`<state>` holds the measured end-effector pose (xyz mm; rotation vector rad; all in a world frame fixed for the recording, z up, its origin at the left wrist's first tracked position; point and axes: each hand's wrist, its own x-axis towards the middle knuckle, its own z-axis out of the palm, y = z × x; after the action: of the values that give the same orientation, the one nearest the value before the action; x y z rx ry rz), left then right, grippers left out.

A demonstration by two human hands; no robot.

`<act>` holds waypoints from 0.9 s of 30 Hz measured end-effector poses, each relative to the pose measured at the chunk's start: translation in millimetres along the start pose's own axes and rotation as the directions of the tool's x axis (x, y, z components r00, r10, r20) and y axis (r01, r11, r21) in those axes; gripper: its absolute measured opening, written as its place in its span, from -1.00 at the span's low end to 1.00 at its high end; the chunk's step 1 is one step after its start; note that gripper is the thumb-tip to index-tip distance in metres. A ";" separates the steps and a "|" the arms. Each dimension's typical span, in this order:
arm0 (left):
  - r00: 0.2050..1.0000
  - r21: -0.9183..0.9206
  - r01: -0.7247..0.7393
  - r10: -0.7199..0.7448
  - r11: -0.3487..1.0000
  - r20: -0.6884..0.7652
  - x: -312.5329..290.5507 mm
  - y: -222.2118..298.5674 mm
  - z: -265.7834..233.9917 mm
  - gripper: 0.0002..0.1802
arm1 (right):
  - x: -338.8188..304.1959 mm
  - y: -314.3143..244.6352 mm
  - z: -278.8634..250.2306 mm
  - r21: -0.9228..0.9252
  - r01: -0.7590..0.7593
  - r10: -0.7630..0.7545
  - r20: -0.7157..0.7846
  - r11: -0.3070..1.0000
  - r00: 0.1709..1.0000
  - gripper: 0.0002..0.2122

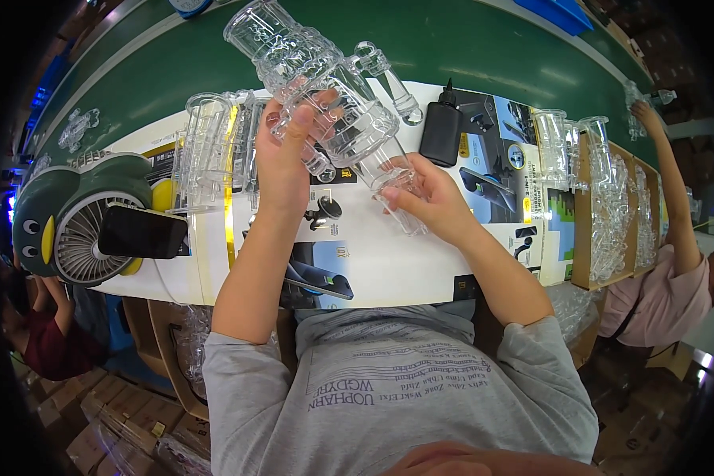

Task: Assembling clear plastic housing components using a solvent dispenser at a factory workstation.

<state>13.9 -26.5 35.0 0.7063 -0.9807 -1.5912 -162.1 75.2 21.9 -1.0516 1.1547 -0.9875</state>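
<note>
A large clear plastic assembly of joined tubes is held up over the table, slanting from upper left to lower right. My left hand is wrapped round its middle, with the thumb on the near side. My right hand grips a narrower clear tube at the assembly's lower end, fingers and thumb closed on it. Whether this tube is fixed in the wider one cannot be made out. A black bottle with a pointed nozzle is just beyond my right hand.
Printed cardboard covers the near side of the green table. Clear tubes stand at left, beside a penguin-shaped fan and a phone. A cardboard box of clear parts is at right, near another person's arm.
</note>
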 end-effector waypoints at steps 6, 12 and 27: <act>1.000 -0.038 0.016 -0.016 0.999 0.008 -0.5 -0.7 -0.3 -0.34 | -1.2 -3.5 0.9 0.001 -0.004 0.004 0.001 1.000 1.000 -0.64; 1.000 -0.029 0.026 -0.026 0.999 0.006 -1.1 -0.2 0.0 -0.33 | -1.7 -5.1 1.2 -0.019 0.000 -0.001 -0.006 1.000 1.000 -0.64; 0.998 -0.017 0.062 -0.062 0.998 0.001 -0.7 -0.7 -1.0 -0.25 | -2.3 -6.5 2.5 -0.012 0.004 -0.004 -0.028 1.000 1.000 -0.65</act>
<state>14.6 -26.0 33.9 0.7307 -0.9526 -1.6516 -160.3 76.2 28.9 -1.0528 1.1833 -1.0026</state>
